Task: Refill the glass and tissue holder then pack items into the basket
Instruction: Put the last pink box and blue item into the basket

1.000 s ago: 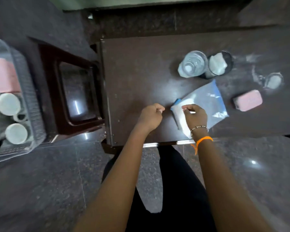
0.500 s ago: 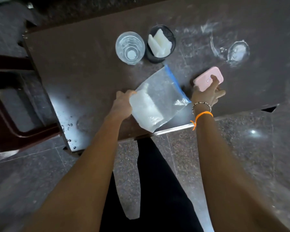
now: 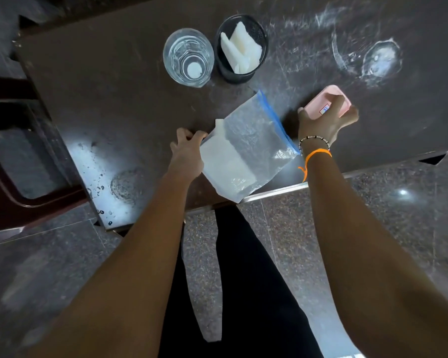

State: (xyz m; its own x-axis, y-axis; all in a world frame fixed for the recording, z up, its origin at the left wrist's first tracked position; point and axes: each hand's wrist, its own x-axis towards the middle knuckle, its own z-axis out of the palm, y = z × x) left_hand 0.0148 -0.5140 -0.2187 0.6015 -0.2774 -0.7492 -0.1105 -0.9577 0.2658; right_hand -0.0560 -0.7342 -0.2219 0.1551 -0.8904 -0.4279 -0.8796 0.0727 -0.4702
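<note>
A: Entry, left side first. The left hand (image 3: pixel 185 153) was curled shut on the near-left edge of the zip bag (image 3: pixel 246 148), thumb and fingers pinching the plastic. The bag lay flat on the table (image 3: pixel 114 86), its blue zip strip on the side away from that hand, and one corner hung over the table's near edge.

B: Contents?

A: A white stack of tissues inside, bunched at the end by the left hand. Beyond that hand, further up the table, stood the glass (image 3: pixel 188 56), holding water, and just right of it, nearly touching, the tissue holder (image 3: pixel 241 47) with folded tissues upright in it. Both looked refilled, in my judgement.

B: And the right?

A: The right hand (image 3: pixel 326 122) was closed over the pink case (image 3: pixel 327 103), fingers wrapped across its top and thumb on the near side. I could not tell whether the case had left the table. The basket was not in view.

B: Risks?

A: Three noted. A lift by one pinched edge could let the bag swing, and I could not tell whether the zip was sealed, so tissues might slide out. A wide sweep of either arm could clip the glass and spill it. The table looked wet in patches, so the case might slip.
</note>
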